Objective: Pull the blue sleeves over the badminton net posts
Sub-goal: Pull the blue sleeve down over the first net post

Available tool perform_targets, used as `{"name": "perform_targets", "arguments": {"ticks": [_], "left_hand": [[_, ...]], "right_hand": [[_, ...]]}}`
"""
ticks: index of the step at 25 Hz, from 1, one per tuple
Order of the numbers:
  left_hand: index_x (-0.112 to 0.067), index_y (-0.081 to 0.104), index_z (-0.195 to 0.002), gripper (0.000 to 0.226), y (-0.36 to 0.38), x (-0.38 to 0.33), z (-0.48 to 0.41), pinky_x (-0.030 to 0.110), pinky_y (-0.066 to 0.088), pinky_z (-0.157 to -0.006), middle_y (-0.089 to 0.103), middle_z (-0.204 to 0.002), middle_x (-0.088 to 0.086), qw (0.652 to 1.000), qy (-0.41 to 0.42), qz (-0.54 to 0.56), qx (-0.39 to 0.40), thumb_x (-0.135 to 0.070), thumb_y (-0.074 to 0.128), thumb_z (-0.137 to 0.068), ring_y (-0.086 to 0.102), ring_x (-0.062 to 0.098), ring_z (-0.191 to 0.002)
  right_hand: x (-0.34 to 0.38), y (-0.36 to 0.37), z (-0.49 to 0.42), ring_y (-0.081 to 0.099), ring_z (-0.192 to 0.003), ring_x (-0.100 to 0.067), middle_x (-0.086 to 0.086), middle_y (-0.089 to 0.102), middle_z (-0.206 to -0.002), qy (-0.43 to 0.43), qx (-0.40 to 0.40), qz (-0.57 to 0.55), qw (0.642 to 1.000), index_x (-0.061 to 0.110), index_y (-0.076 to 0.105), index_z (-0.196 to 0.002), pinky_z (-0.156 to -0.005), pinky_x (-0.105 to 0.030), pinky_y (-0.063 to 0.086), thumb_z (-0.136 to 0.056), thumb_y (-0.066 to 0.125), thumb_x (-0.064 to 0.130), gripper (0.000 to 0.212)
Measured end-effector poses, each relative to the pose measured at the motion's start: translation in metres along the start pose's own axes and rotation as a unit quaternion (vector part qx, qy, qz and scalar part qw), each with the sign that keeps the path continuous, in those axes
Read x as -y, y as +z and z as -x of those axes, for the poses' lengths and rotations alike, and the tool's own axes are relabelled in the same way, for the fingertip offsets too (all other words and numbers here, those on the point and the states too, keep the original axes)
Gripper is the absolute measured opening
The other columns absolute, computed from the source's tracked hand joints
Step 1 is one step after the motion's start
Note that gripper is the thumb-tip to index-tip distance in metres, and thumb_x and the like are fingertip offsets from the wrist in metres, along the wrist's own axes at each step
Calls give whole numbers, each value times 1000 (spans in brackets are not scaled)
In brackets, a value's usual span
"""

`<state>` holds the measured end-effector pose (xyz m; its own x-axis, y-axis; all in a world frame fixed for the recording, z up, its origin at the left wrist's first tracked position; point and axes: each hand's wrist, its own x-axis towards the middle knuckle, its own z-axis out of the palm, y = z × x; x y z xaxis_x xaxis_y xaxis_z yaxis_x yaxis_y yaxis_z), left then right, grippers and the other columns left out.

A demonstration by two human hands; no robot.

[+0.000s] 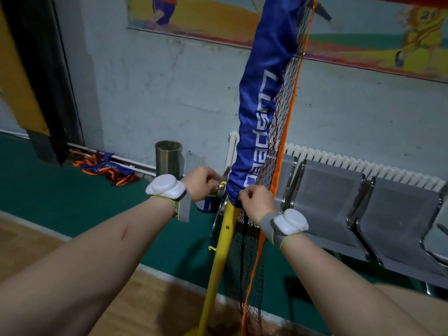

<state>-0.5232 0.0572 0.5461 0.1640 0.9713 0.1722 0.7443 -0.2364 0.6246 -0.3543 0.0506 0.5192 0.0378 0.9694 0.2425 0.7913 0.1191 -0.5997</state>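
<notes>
Right hand [257, 202] pinches blue sleeve [257, 117] hem; left hand [201, 183] curled beside, grip unclear.

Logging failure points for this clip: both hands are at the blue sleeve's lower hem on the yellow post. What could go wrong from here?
1. The right hand pinches the blue sleeve at its bunched hem. Pulled further down, the hem may snag on the small hook beside the left hand, or on the lower hook on the yellow post.
2. The net lies against the sleeve, so mesh could get dragged along or caught in the hem.
</notes>
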Motion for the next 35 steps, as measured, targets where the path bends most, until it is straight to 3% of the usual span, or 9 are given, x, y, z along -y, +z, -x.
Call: {"name": "perform_targets", "arguments": {"ticks": [5,8,11,15,18,21,24,32,35], "left_hand": [[-4,67,-104,21,-1,14,2,23,41,-71,69,-103,17,1000,-17,4,-7,-11,51,-91,64,35,-91],[-4,68,-100,20,-4,25,-13,26,45,-74,69,-101,17,1000,-6,13,3,-13,53,-91,64,35,-91],[-4,69,-98,19,-6,37,-33,30,49,-79,69,-100,17,999,12,20,23,-14,54,-90,64,34,-90],[1,68,-93,19,-6,42,-53,24,44,-68,67,-82,12,996,55,42,59,-12,55,-90,55,20,-62],[1,69,-86,19,-4,46,-68,21,42,-54,59,-62,4,989,99,52,95,-14,57,-89,50,16,-51],[-5,68,-76,21,3,41,-76,21,42,-56,60,-63,9,981,138,31,137,-15,55,-89,51,13,-50],[-13,51,-55,36,13,39,-82,15,36,-31,50,-50,5,979,113,43,164,-15,48,-91,40,5,-25],[-5,54,-69,32,26,33,-94,16,42,-34,57,-78,11,945,-30,152,290,-20,42,-94,52,16,-53],[-2,55,-77,22,25,31,-96,15,41,-31,54,-76,11,937,-40,200,282,-16,48,-93,53,13,-52]], "right_hand": [[2,23,8,59,-76,-37,-15,56,-66,-8,35,-14,999,2,63,-68,-69,-34,46,-90,51,25,34],[5,31,5,56,-71,-32,-14,56,-65,-2,21,-3,1000,7,58,-62,-69,-32,45,-89,53,24,32],[14,42,1,61,-79,-29,-14,65,-76,26,-12,9,1000,10,64,-69,-72,-32,46,-88,55,21,24],[21,61,1,62,-88,-34,-20,68,-89,86,-51,13,995,2,68,-80,-74,-33,46,-87,54,17,22],[31,73,2,60,-75,-31,-19,65,-71,145,-94,-12,985,3,66,-68,-67,-29,43,-87,54,14,25],[36,80,7,49,-48,-18,2,50,-42,222,-126,-59,965,15,54,-45,-56,-22,36,-87,51,10,42],[37,85,9,46,-41,-14,5,51,-39,269,-150,-128,943,18,50,-36,-59,-28,43,-87,51,11,51],[48,93,-2,38,-36,-18,-9,54,-50,346,-178,-269,881,13,54,-50,-44,-23,33,-91,52,16,41],[58,88,-4,33,-24,-11,-2,49,-40,367,-194,-409,813,10,52,-64,-31,-11,21,-93,51,15,29]]}}
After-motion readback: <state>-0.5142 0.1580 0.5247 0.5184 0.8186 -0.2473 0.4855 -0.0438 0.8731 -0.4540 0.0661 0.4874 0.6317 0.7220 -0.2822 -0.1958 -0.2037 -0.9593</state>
